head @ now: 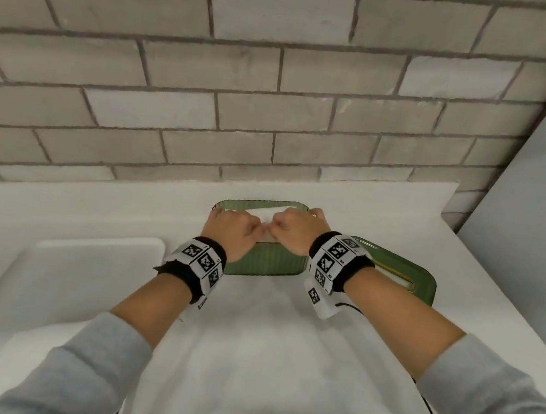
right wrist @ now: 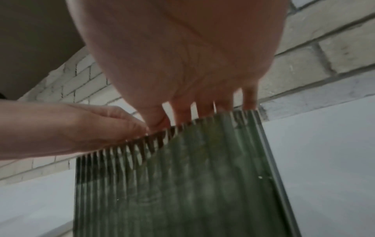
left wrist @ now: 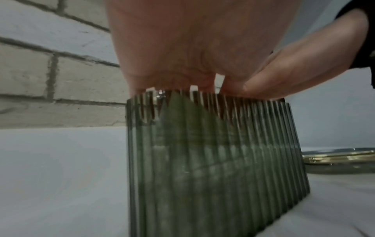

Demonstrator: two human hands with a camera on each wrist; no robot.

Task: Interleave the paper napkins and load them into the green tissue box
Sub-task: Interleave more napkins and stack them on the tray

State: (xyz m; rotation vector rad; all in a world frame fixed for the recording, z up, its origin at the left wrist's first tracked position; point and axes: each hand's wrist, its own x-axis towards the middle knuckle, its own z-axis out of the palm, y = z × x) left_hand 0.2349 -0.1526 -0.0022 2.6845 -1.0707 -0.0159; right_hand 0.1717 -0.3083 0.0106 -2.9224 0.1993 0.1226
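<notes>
The green ribbed tissue box (head: 265,263) stands open on the white counter near the brick wall. A stack of white napkins (head: 261,213) sits in its top. My left hand (head: 241,234) and right hand (head: 290,233) are both over the box, thumbs meeting at the near rim and fingers curled down inside around the stack. Through the ribbed wall (left wrist: 213,160) the left wrist view shows my fingers dipping inside. From the right wrist, my right fingers (right wrist: 205,109) spread behind the box wall (right wrist: 182,184). The lower napkins are hidden.
The box's green lid (head: 409,271) with a gold slot lies flat just right of the box, also in the left wrist view as the lid (left wrist: 341,156). A white sink basin (head: 71,281) is at the left. A white cloth (head: 273,369) covers the counter in front.
</notes>
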